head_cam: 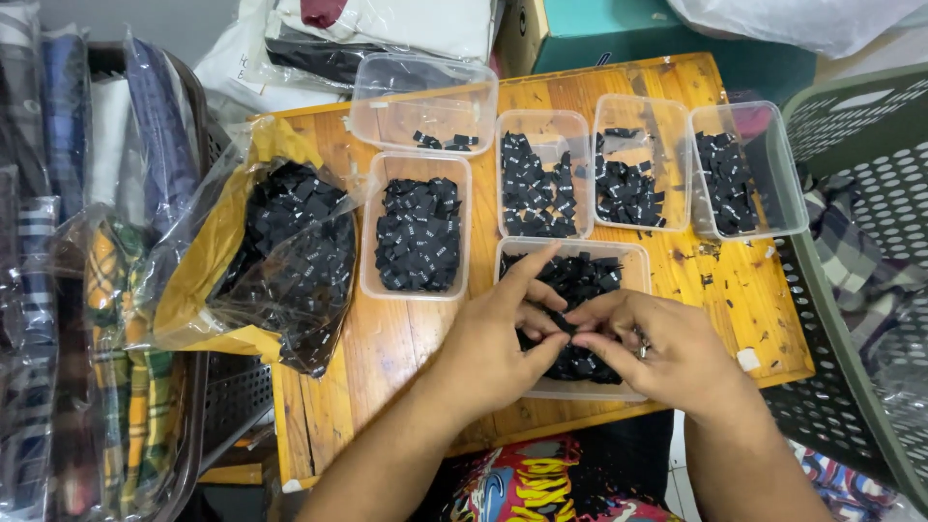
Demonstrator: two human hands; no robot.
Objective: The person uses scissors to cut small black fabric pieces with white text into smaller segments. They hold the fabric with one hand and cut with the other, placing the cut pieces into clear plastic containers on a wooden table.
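We see both hands meet over the clear rectangular plastic tub (633, 259) at the near edge of the small wooden table (387, 338), and this tub is filled with small black woven fabric labels (590, 275). The left hand (493, 353) has its index finger stretched out toward the far side, while its thumb and other fingers close toward the right hand (667, 353); between the fingertips of both hands one black label seems to be pinched, but the fingers hide most of it, so we cannot tell its shape or which hand carries the hold. The hands also cover the middle and near part of the tub. A ring on the right hand is only partly visible. Behind it stand five more clear tubs: one beside the left, full of labels (418, 224), one almost empty at the far left (425, 101), and three in a row toward the far right corner (543, 174), (641, 164), (749, 172). The white marks on the labels are too small to read. At the left edge a crumpled clear plastic bag (280, 256) with more black labels hangs partly over the table. A green perforated basket (860, 193) is cut off at the right, and wrapped folded fabrics (58, 242) at the left.
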